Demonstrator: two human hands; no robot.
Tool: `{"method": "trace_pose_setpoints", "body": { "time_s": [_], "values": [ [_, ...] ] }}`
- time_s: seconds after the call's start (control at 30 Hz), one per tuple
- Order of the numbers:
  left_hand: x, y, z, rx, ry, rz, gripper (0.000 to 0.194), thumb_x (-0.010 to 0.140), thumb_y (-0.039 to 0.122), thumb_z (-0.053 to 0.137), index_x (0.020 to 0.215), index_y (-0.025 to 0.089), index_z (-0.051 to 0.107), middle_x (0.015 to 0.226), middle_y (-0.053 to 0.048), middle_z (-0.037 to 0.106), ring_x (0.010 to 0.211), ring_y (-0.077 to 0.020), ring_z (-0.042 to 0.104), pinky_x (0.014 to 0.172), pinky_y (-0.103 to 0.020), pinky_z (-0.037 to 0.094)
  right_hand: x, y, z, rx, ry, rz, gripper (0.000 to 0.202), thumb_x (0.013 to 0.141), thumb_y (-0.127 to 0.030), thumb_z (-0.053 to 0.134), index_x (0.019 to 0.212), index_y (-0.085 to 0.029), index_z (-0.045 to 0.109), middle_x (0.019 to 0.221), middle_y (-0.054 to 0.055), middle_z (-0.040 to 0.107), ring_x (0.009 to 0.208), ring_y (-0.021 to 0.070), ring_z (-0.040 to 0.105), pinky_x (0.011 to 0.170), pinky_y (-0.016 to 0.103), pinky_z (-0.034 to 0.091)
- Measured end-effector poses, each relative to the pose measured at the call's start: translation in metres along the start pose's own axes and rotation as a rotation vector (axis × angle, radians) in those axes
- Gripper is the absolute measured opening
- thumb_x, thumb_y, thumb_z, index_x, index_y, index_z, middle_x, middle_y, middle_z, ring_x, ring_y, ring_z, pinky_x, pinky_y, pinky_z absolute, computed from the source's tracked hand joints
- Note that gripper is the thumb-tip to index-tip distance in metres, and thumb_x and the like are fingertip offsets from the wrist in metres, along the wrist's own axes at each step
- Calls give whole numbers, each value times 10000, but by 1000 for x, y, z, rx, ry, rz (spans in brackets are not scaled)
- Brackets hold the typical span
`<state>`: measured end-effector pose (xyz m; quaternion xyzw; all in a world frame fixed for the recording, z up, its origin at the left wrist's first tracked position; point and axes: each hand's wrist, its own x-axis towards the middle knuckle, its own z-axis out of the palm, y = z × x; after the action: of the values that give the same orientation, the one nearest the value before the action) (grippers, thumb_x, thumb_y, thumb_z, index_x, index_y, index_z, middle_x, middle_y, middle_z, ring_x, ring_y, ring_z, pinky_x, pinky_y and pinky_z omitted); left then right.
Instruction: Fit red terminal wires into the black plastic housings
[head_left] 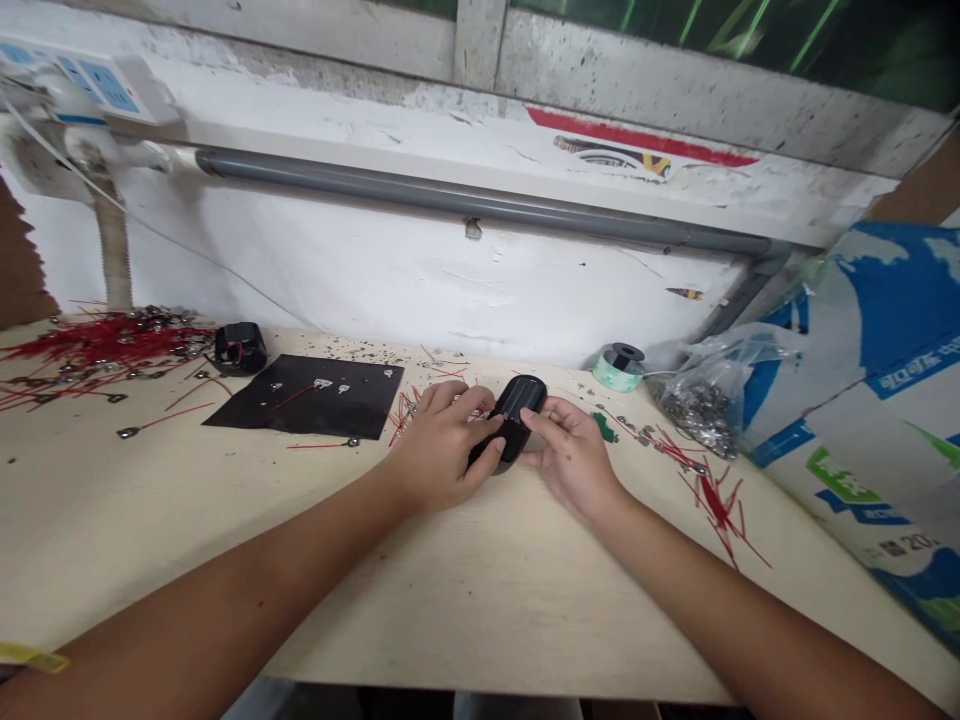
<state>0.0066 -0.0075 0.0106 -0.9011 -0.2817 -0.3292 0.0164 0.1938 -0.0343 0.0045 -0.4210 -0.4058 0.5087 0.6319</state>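
A black oblong plastic housing (515, 408) with rounded ends is held between both hands over the middle of the table. My left hand (448, 440) pinches its near left side with thumb and index finger. From the right, my right hand (574, 452) grips it, thumb on top and the other fingers behind and below. What lies inside the housing cannot be made out. Just left of my left hand lies a black sheet (330, 400) with a few small metal tabs and a red wire on it. Red wires partly show behind my left hand.
A heap of red wires with metal tabs (127, 345) and another black housing (240, 348) sit at the far left. To the right are a tape roll (618, 368), a plastic bag of metal parts (709, 405), loose red wires (720, 505) and a large printed sack (862, 420).
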Motion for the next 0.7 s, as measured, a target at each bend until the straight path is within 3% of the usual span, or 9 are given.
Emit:
{"method": "trace_pose_setpoints", "body": {
  "time_s": [0.23, 0.5, 0.7],
  "values": [
    [-2, 2, 1, -104, 9, -39, 302, 942, 348, 525, 1061, 213, 767, 1191, -98, 604, 1126, -302, 431, 996, -502, 383, -3, 0, 1, 15, -49, 12, 258, 660, -332, 854, 788, -197, 675, 717, -25, 587, 691, 148, 586, 544, 289, 597],
    [-2, 2, 3, -146, 27, -68, 338, 945, 323, 520, 1175, 198, 734, 1192, -107, 599, 1133, -295, 430, 1000, -494, 382, -2, -3, 3, 40, -17, -3, 275, 623, -334, 875, 768, -205, 680, 697, -27, 558, 696, 156, 566, 535, 284, 576],
    [1, -8, 3, -211, 187, -207, 336, 988, 268, 425, 1173, 238, 703, 1159, -78, 595, 1133, -261, 463, 1018, -474, 365, 2, -7, 1, 48, -16, 53, 287, 623, -361, 856, 812, -213, 697, 828, 11, 654, 779, 198, 604, 527, 292, 544]
  ]
}}
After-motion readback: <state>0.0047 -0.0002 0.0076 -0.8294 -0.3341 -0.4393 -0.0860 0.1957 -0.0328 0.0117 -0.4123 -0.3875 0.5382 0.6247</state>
